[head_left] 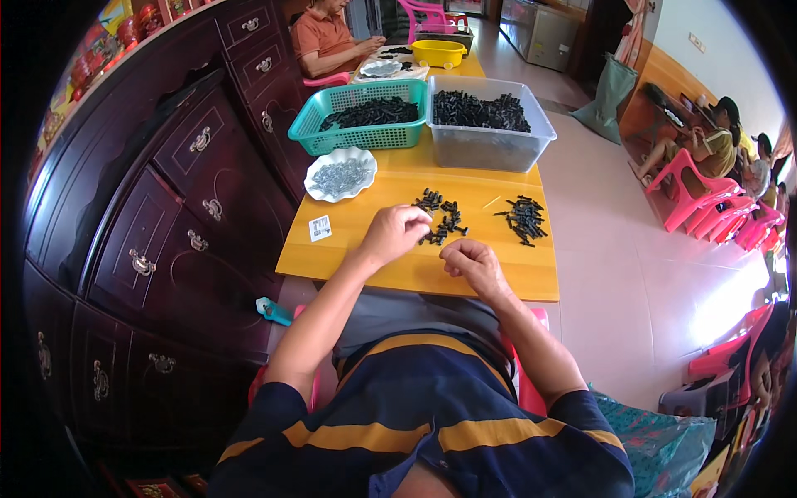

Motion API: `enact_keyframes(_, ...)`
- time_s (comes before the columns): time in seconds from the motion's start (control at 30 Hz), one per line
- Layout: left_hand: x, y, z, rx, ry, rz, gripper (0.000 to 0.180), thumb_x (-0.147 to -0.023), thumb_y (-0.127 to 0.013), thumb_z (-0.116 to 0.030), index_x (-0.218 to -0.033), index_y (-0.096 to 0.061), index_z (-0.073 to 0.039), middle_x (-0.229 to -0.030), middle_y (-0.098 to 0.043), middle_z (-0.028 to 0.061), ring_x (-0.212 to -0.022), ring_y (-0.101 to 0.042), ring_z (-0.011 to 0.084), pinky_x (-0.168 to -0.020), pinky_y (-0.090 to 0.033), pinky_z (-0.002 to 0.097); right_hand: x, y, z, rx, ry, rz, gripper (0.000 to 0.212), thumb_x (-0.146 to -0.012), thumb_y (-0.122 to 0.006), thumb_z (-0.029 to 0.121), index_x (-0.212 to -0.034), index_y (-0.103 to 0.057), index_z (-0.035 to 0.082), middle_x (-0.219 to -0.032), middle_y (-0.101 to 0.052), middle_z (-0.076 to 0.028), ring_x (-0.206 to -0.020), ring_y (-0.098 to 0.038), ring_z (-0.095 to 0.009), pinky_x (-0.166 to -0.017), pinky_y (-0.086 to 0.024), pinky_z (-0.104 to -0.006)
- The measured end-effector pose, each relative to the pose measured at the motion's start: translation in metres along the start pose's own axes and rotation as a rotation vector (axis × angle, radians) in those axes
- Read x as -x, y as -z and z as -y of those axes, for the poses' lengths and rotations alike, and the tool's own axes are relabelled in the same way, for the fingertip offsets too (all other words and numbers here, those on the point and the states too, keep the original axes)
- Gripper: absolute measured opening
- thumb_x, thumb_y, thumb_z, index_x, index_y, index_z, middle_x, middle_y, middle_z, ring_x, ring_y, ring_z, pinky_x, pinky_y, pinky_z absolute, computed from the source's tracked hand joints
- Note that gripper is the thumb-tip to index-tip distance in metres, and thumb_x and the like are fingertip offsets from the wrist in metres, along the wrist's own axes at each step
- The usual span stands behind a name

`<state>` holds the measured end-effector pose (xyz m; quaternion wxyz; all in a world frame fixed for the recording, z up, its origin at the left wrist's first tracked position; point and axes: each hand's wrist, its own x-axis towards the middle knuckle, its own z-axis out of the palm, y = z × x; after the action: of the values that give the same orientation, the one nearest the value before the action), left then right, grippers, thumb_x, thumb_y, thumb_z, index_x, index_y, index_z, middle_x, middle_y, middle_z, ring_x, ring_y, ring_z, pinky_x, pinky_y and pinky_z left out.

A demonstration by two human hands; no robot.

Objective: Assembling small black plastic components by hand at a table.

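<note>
My left hand (393, 236) is over the wooden table, thumb and fingertips pinched together beside a loose pile of small black parts (451, 217). Anything in that pinch is too small to make out. Near the table's front edge my right hand (474, 266) is closed, its fingers curled inward; whatever it holds is hidden. To its right lies a second pile of black stick-like parts (525, 221). A white scalloped plate (315, 187) with many small shiny, silvery pieces stands at the left, beyond my left hand.
Behind the plate are a teal basket (300, 133) and a clear plastic bin (490, 153), both full of black parts. A white printed card (320, 228) and a thin yellow stick (491, 201) lie on the table (365, 270). Dark cabinets (178, 199) line the left; another person (322, 41) sits beyond.
</note>
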<state>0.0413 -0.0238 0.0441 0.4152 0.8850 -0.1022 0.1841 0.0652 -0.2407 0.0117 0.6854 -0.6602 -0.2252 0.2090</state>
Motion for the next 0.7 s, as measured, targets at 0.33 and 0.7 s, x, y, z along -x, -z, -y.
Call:
enact_keyframes(0.33,0.035,-0.008,-0.026,0.164,-0.051,0.011,0.010,-0.084,-0.070,0.000,-0.094,-0.073,0.000,-0.083,-0.070,0.0093,-0.067,-0.066,0.0155,-0.062,-0.052,0.0279,0.001,-0.004,0.001,-0.132,-0.012,0.102,0.019,-0.098,-0.062,0.020,-0.093,-0.069,0.003,-0.077,-0.064,0.000,-0.071,-0.056,-0.008,-0.068,-0.047,-0.0237)
enact_keyframes(0.7,0.040,-0.011,-0.027,0.280,-0.043,-0.015,0.003,-0.086,-0.070,-0.002,-0.089,-0.071,0.000,-0.077,-0.067,0.0060,-0.065,-0.062,0.0112,-0.060,-0.050,0.0264,0.002,-0.004,0.000,-0.160,-0.022,0.143,0.020,-0.100,-0.062,0.023,-0.095,-0.067,0.004,-0.078,-0.064,0.001,-0.072,-0.056,-0.007,-0.069,-0.047,-0.0229)
